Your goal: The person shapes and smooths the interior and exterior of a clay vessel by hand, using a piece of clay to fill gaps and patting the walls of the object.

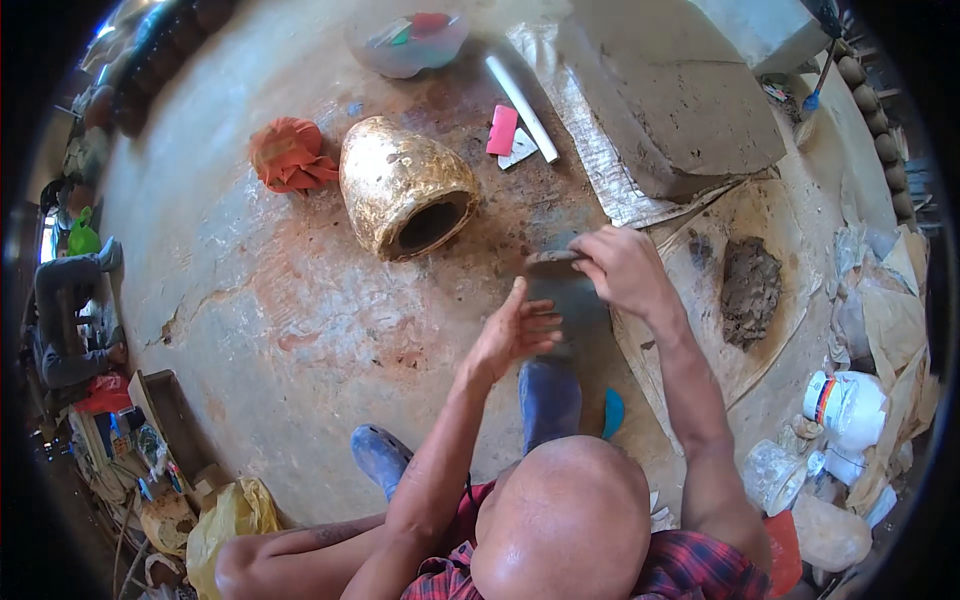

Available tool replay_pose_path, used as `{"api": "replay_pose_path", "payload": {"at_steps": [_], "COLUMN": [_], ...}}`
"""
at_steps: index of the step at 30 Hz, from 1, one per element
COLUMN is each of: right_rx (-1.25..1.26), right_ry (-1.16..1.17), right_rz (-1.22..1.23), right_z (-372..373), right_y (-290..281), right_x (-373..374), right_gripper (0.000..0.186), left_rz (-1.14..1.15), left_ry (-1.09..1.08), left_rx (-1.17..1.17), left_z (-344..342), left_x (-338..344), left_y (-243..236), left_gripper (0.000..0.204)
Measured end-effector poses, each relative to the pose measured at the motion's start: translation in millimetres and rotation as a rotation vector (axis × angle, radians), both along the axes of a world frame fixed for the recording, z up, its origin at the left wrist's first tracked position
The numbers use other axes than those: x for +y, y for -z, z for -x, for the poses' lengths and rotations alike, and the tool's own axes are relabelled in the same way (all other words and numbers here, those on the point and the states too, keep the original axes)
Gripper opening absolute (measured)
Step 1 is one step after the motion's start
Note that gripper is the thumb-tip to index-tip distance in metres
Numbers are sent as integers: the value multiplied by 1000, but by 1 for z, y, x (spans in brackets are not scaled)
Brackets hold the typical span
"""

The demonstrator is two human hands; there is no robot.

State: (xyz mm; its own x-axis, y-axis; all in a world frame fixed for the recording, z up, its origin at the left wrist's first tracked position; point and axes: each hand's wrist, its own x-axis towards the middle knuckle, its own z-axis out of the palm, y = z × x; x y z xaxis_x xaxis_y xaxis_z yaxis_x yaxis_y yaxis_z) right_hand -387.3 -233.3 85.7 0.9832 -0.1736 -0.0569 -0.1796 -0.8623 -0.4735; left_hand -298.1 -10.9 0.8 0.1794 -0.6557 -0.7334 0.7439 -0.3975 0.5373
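Observation:
My right hand point(628, 270) is closed on the edge of a small flat grey-brown piece that looks like clay point(552, 263). The piece hangs over a dark bluish-grey patch on the floor. Just below and left of it is my left hand point(515, 332), fingers spread and slightly blurred, with nothing in it. A hollow, rounded pot-like form point(400, 180) with a patchy tan and white surface lies on the floor ahead to the left, its dark opening facing me. Right of my right hand, a lump of wet dark clay point(750, 292) rests on a spread sheet point(685, 335).
A big grey clay block point(680, 110) sits on white sacking at the far right. Nearby are a white tube point(522, 108), a pink rectangular piece point(502, 130), an orange-red bundle point(290, 155) and a clear basin point(408, 50). White tubs point(848, 408) stand right; another person point(70, 310) sits left.

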Motion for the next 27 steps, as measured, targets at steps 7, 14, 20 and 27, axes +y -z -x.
{"api": "replay_pose_path", "payload": {"at_steps": [7,14,20,27], "right_rx": [-324,-66,-1,-522], "right_ry": [-55,464,340,149], "right_rz": [-72,-845,-924,-707], "right_z": [34,24,-24,-100], "right_y": [-26,57,68,107], "right_x": [69,53,53,48], "right_gripper": [41,74,38,37], "left_rz": [659,622,136,-194], "left_ry": [-532,-260,-175,-210], "left_rx": [521,210,-473,-1420], "left_z": [-16,-32,-60,-90], "left_x": [-13,37,66,56], "left_y": [-25,-6,-9,-21], "left_gripper": [113,85,59,26]}}
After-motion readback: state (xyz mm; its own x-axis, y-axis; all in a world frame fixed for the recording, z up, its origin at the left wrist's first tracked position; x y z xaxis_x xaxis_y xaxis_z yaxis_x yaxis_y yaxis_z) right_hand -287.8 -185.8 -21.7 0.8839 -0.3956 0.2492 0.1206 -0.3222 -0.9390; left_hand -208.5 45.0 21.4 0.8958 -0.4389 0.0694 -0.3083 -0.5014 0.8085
